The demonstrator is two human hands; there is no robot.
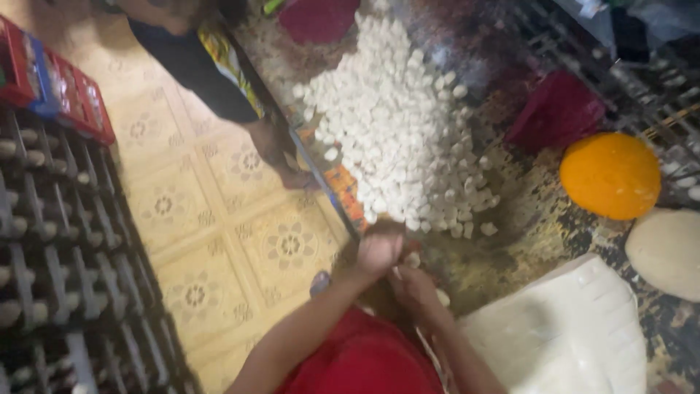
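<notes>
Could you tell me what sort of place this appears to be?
Probably a small food-making workshop: a heap of small white dough pieces on a worktable, a scored dough sheet, and racks beside it.

Dough-piece heap [397, 124] blocks ahead; gap before orange ball [611, 176].

White dough pieces [397, 124] – orange ball [610, 176] – cream floor tiles [219, 219], floral-patterned

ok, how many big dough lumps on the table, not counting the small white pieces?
2, both at the right: an orange dough ball and below it a pale dough lump, cut off by the frame edge. More may lie out of view.
</notes>
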